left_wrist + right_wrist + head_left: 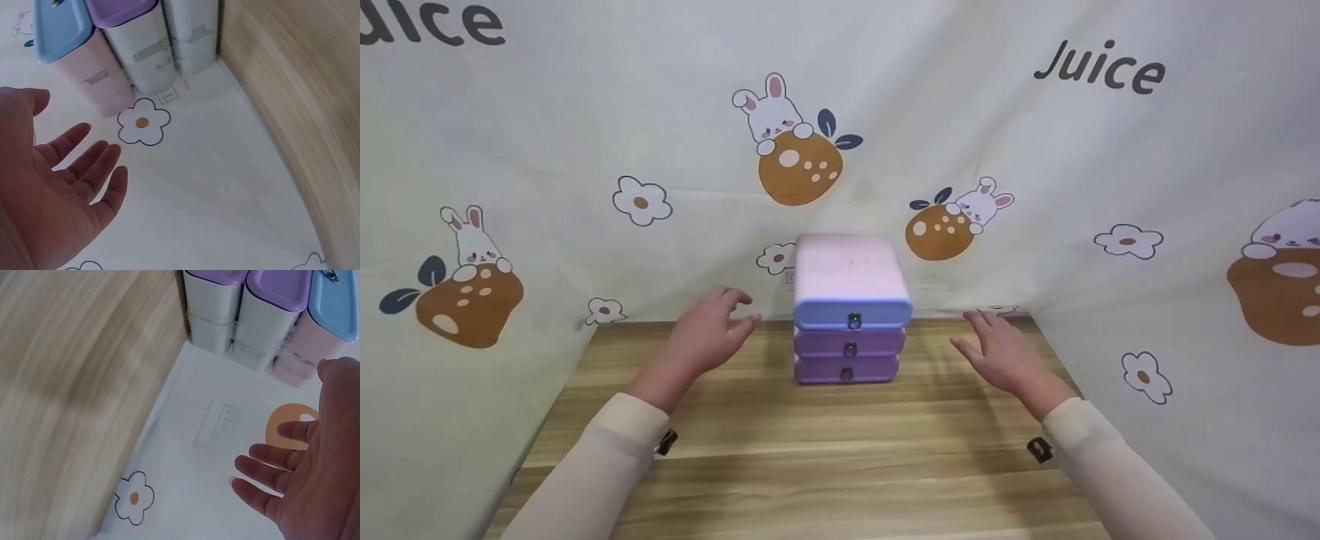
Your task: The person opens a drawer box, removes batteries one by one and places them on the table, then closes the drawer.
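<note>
drawer stack [844, 307] mid-scene, a gap on either side

the drawer stack stands at the far middle of the worktop [810, 465], between the left hand [711, 330] and the right hand [1001, 352], touching neither. it lies to the right of the left hand and to the left of the right hand; the gaps look much alike, the left fingertips perhaps a touch nearer. the left hand has hold of nothing, its fingers parted and loosely bent. the right hand has no hold either, its fingers apart and a little straighter.

each drawer's long axis seems to run near to far, with the fronts facing the near side. the blue front [814, 313] is on top, under a pink casing [851, 270]; a middle purple front [817, 343] and a bottom purple front [817, 370] sit below. i cannot tell whether any drawer stands slightly out.

the worktop's far edge meets the printed cloth [885, 150] just behind the stack, so room on that side looks tight. the right hand is close to the right edge; the left hand has more worktop on its outer side. the widest room is on the near side, where the wood runs between the two forearms.
</note>
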Tool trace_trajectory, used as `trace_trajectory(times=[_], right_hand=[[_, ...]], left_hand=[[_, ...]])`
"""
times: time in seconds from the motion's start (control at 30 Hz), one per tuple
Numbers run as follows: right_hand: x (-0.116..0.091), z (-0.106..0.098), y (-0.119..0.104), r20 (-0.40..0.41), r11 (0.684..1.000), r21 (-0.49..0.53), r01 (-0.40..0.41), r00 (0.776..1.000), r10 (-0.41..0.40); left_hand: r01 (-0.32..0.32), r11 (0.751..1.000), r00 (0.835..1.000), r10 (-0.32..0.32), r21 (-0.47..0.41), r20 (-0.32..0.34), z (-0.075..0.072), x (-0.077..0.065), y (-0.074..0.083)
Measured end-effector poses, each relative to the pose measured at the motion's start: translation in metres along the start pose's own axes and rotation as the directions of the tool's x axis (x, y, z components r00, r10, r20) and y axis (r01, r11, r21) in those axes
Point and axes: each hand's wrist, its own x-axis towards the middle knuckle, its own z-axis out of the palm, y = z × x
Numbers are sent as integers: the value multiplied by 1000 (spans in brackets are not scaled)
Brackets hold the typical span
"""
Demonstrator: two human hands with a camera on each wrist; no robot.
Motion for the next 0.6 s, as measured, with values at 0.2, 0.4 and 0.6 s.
trace_trajectory(times=[0.2,0.4,0.6], right_hand=[[-12,12,-4,-34,999,41,16,999,-15],[-20,25,-12,-25,995,99,0,1000,3],[-24,33,-19,-44,992,124,25,999,-20]], left_hand=[[40,986,999,-37,-162,20,-4,12,10],[24,969,999,-32,-246,-29,-2,31,18],[66,961,996,-81,-269,-46,2,51,27]])
